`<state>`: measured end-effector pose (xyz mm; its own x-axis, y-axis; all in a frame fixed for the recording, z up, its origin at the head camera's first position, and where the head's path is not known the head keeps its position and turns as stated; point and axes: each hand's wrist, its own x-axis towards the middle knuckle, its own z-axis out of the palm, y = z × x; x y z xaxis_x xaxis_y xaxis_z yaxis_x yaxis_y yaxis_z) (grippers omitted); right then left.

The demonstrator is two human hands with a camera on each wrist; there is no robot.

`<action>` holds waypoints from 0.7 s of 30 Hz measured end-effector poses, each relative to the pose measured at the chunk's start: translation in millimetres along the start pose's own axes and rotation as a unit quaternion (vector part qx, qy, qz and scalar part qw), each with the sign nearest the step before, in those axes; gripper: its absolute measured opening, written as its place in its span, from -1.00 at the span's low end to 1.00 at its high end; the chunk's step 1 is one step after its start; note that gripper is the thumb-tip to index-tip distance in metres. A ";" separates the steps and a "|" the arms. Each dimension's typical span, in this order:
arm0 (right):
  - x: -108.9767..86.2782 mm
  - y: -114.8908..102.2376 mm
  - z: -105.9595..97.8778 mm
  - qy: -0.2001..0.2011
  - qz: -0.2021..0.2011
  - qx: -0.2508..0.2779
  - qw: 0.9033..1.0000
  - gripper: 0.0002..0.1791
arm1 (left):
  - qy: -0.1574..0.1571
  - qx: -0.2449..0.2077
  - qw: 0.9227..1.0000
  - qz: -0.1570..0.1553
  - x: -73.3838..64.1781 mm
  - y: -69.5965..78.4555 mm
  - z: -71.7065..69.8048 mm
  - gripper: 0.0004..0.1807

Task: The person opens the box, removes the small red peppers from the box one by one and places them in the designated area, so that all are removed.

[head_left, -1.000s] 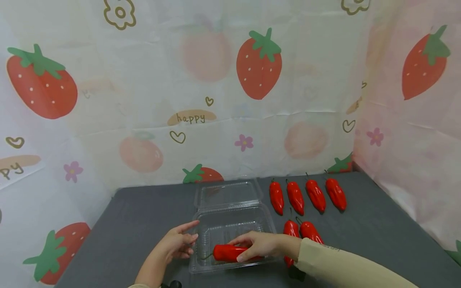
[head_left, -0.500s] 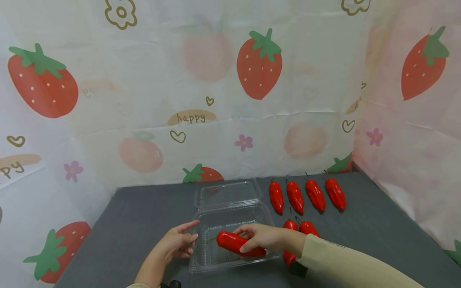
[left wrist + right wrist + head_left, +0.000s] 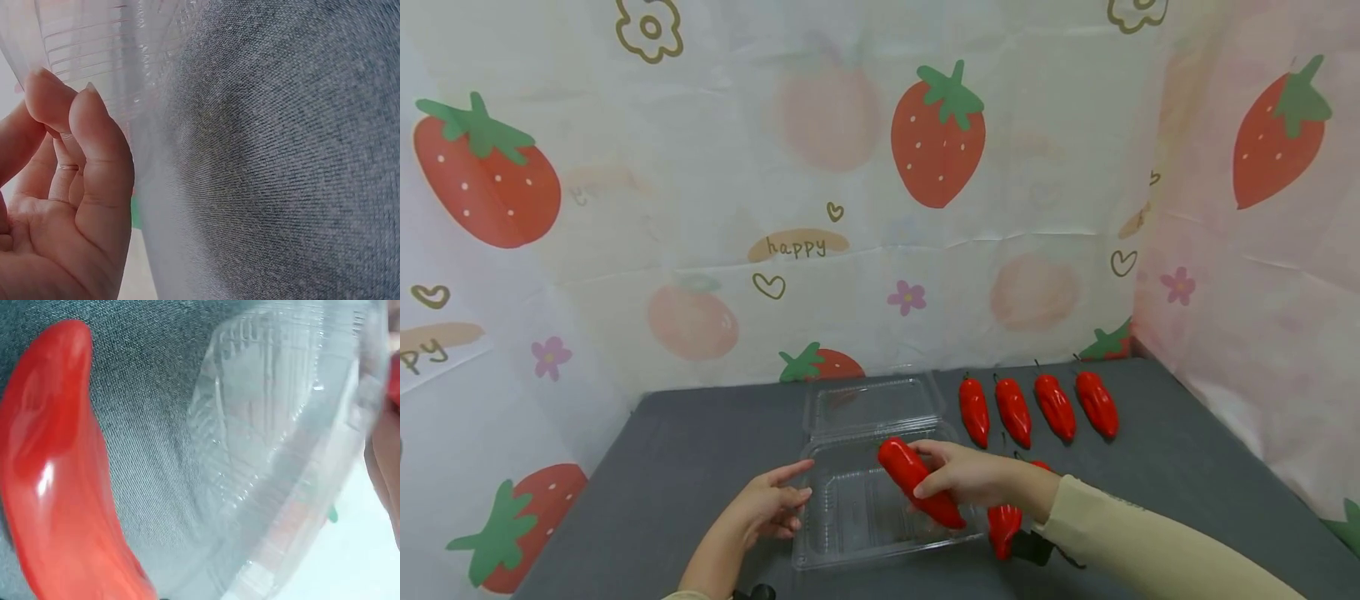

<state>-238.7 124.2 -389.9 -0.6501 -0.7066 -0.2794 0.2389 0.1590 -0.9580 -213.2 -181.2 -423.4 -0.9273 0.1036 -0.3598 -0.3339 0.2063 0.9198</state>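
My right hand [image 3: 966,477] holds a glossy red pepper [image 3: 922,483] above a clear plastic clamshell container [image 3: 842,560]. The pepper hangs tilted, its tip toward me. Only the edge of that hand [image 3: 386,450] shows in the right wrist view, with a sliver of red beside it. The container stands on the table, lid folded back. At its left rim is my left hand [image 3: 767,506], one finger straight and the others loosely bent. In the left wrist view the fingertips [image 3: 94,119] are close to the transparent wall; firm contact cannot be made out.
Several red peppers [image 3: 1055,407] lie in a row right of the lid [image 3: 880,404]. Nearer, another pepper [image 3: 1003,529] lies partly under my right arm, and one more [image 3: 1041,465] is mostly covered. A strawberry-print cloth [image 3: 700,167] hangs behind the grey table [image 3: 715,442].
My right hand has lifted the pepper off the container's floor and moved it up and to the right, turning it from level to slanted. My left hand has stayed at the rim.
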 end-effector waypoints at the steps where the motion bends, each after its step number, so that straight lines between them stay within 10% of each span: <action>1: -1.4 -0.9 -0.8 0.002 -0.001 0.001 1.000 -0.28 | -0.001 0.000 1.000 0.000 0.0 0.1 -0.2 -0.38; 21: -31.1 -8.1 -25.8 0.040 -0.053 0.013 0.998 -0.28 | -0.005 0.012 1.000 -0.005 -0.2 2.4 -4.9 -0.37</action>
<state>-239.0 162.7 -375.1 -0.7274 -0.6615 -0.1822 0.1842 0.0675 -0.9806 -214.6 -185.5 -420.4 -0.9218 0.1118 -0.3711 -0.3390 0.2316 0.9118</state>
